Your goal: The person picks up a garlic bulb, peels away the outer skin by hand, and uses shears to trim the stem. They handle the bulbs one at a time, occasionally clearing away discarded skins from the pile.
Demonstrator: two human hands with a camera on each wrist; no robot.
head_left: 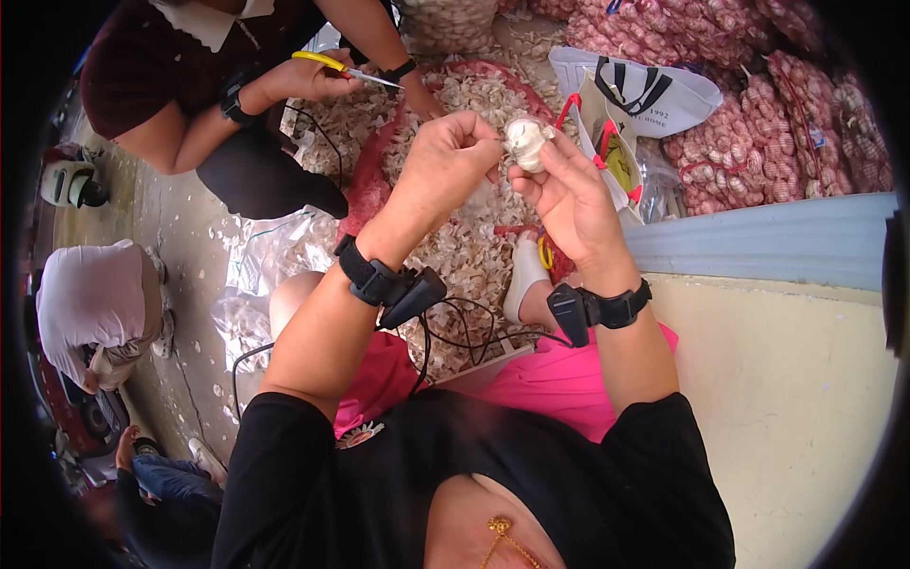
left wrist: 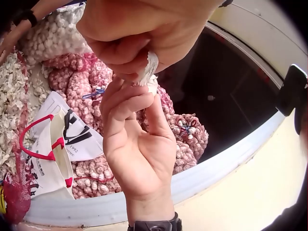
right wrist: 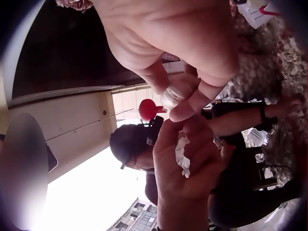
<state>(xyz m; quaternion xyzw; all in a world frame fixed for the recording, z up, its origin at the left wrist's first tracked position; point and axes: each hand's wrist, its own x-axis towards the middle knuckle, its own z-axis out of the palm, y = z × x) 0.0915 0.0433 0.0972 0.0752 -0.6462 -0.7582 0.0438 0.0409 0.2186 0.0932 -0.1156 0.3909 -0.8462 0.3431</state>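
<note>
My right hand (head_left: 578,194) holds a white garlic bulb (head_left: 524,142) between thumb and fingers, palm turned upward. Close against its left side, my left hand (head_left: 444,171) has its fingers curled and pinches papery garlic skin. In the left wrist view a strip of that skin (left wrist: 151,66) stands out between the left fingers and the bulb, which is mostly covered by the hands. From the right wrist view, the bulb (right wrist: 177,94) sits in the right fingertips, and a loose flake of skin (right wrist: 183,156) shows in the left hand (right wrist: 185,178).
Garlic peelings (head_left: 455,256) lie heaped below my hands. Opposite, a person holds yellow-handled scissors (head_left: 322,60). At right are a white tote bag (head_left: 592,114), red net sacks of garlic (head_left: 730,142) and a pale blue ledge (head_left: 758,242). Black cables (head_left: 464,327) run across my lap.
</note>
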